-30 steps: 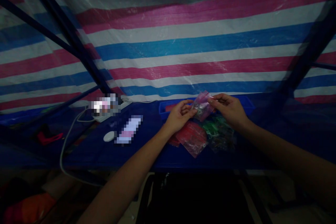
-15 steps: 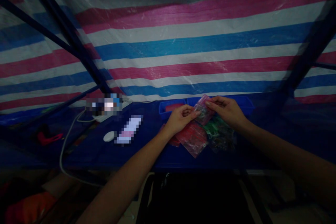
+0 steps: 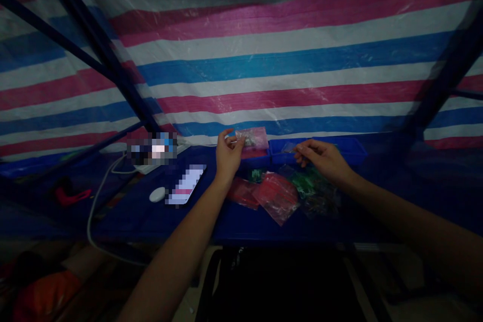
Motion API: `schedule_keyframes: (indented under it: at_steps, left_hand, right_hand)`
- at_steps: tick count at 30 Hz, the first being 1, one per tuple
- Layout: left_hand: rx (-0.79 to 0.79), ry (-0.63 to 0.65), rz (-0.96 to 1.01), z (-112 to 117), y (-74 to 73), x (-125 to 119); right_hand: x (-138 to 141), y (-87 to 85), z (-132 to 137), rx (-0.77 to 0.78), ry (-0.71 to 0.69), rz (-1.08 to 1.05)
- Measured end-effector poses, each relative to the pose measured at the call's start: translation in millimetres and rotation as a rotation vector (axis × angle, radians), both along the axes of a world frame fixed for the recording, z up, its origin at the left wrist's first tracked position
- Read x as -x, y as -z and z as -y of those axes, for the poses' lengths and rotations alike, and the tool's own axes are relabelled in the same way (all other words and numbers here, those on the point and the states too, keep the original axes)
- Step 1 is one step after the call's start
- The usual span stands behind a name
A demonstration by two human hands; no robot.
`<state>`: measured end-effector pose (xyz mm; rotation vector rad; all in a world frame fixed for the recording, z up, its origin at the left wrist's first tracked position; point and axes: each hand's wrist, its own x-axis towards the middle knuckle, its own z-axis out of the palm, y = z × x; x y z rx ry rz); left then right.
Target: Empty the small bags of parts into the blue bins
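My left hand (image 3: 229,157) pinches a small pink-tinted plastic bag (image 3: 256,137) with small greyish pieces inside, held up over the left blue tray (image 3: 258,162). Red material lies in that tray. Above the front of the right blue tray (image 3: 350,148), the fingertips of my right hand (image 3: 320,157) are closed on a small clear plastic bag (image 3: 289,147), partly hidden by the fingers. On the table below lie red plastic bags (image 3: 278,195), a bag with green contents (image 3: 305,183) and a clear bag with dark thin pieces (image 3: 320,202).
A phone (image 3: 186,185) with a blurred-out screen and a round white disc (image 3: 157,194) lie to the left. Behind them are a white power strip (image 3: 145,167) and a looping cable (image 3: 90,221). Striped sheeting (image 3: 283,70) hangs behind the blue table (image 3: 211,221). Someone's orange clothing shows lower left.
My hands have moved apart. The left hand has carried the pink bag leftward over the left tray, and the right hand now holds a small clear bag near the right tray.
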<state>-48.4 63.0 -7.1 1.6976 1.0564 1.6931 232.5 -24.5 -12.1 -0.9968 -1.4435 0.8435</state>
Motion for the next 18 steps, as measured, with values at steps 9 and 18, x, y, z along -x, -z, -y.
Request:
schedule_keyframes:
  at_steps: [9, 18]
  left_hand:
    - [0.093, -0.282, -0.72, 2.4, 1.4, 7.1]
    - [-0.052, -0.282, -1.027, 23.3, -5.2, -0.4]
  right_hand:
    - [0.3, 3.7, -2.5, 0.041, -0.071, 0.041]
    - [5.0, 1.9, 10.7, -0.185, -0.051, 0.528]
